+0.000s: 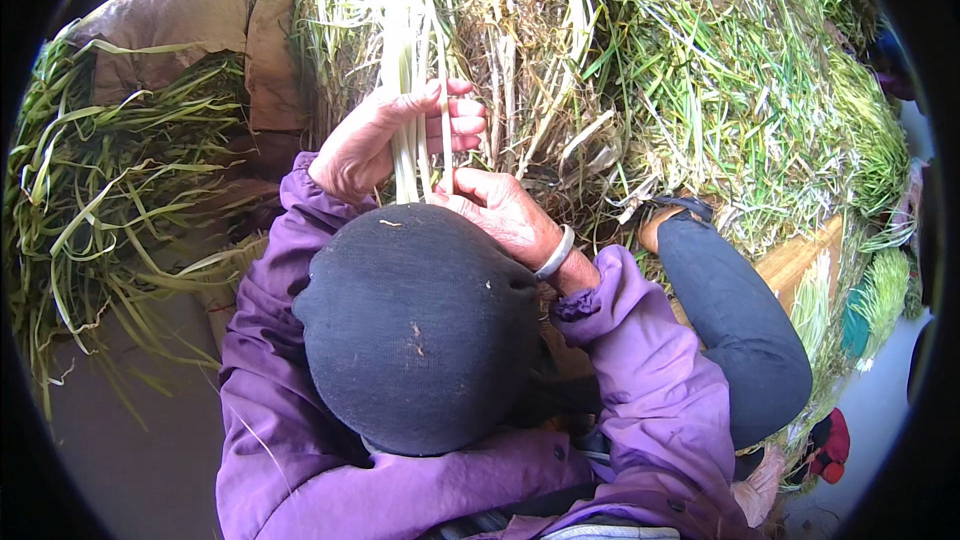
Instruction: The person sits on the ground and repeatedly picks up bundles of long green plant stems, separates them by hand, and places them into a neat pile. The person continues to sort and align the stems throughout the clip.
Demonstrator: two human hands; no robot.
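My left hand (375,124) holds several long pale green stalks (406,142) between its thumb and palm, with its fingers stretched out behind them. The stalks run up into strong light, and their lower ends pass behind a rounded dark cloth-covered shape (420,330), apparently my raised knee. A single stalk (446,135) stands slightly apart from the others. Its lower part is pinched in my right hand (502,206), which wears a pale bangle (556,253) at the wrist. Both forearms are in purple sleeves.
Straight ahead lies a heap of stalks with brown roots (517,52). Long green leaves (112,157) pile up at the left beside brown cloth (172,22). More cut greens (735,97) spread rightward, past a bent leg in dark trousers (731,322) and a wooden board (806,259).
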